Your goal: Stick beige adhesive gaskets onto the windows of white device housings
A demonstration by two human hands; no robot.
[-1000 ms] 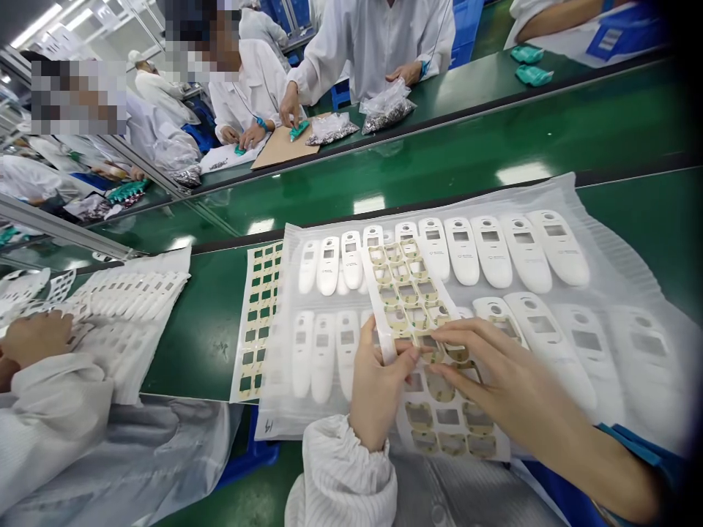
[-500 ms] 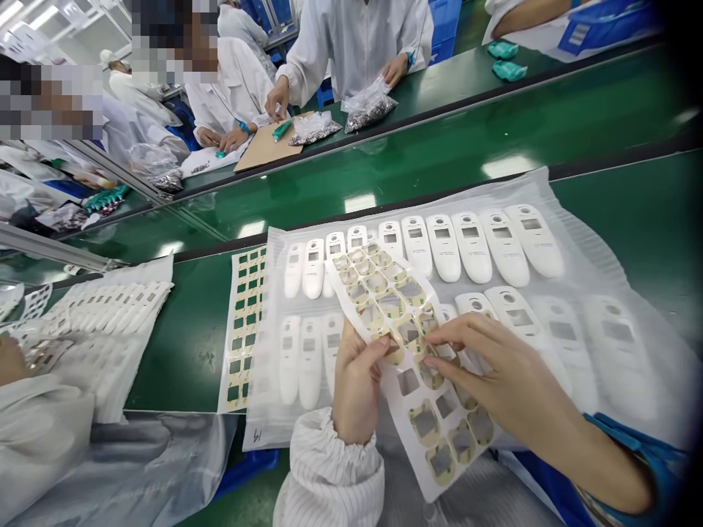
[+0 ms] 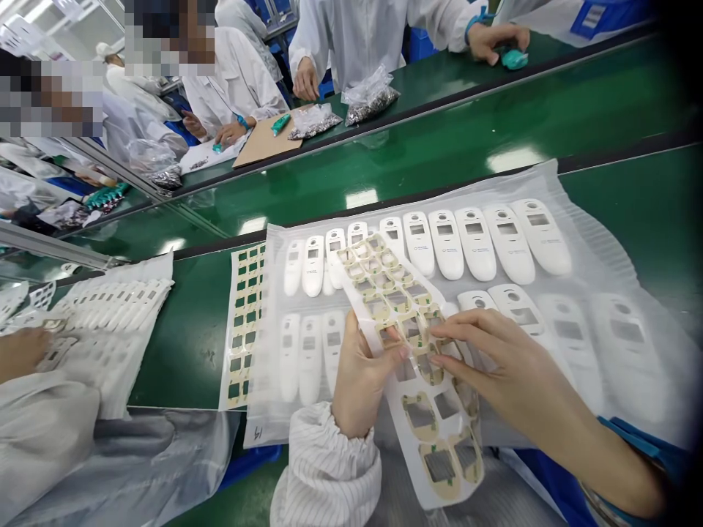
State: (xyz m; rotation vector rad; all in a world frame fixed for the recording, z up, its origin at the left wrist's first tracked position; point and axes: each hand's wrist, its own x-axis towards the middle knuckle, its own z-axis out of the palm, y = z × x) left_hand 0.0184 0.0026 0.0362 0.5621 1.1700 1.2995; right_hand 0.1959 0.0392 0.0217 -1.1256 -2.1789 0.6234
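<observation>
My left hand point(image 3: 359, 377) grips a sheet of adhesive stickers point(image 3: 396, 296) by its left edge, thumb on top and the other fingers beneath. Frame-shaped stickers with yellowish borders fill most of the sheet, and a few spots on its lower half are bare. At the sheet's right edge, my right hand point(image 3: 502, 366) has its thumb and forefinger on one adhesive sticker point(image 3: 429, 368); the exact contact is hard to see. Below the sheet, white plastic housings point(image 3: 446, 245) with windows lie in two rows, the lower row partly covered by translucent wrap and my hands.
Translucent packing wrap point(image 3: 263, 428) lies under the housings. Another sticker sheet point(image 3: 237, 366) is at its left. Further left, a person's hand point(image 3: 25, 353) works beside more housings point(image 3: 124, 304). Across the green surface point(image 3: 428, 157), people handle green parts near bags of small metal pieces point(image 3: 370, 106).
The sticker sheet has shifted slightly right and its lower right side now curls. My left thumb sits further right. Across the line, a person's hand has reached to a green part.
</observation>
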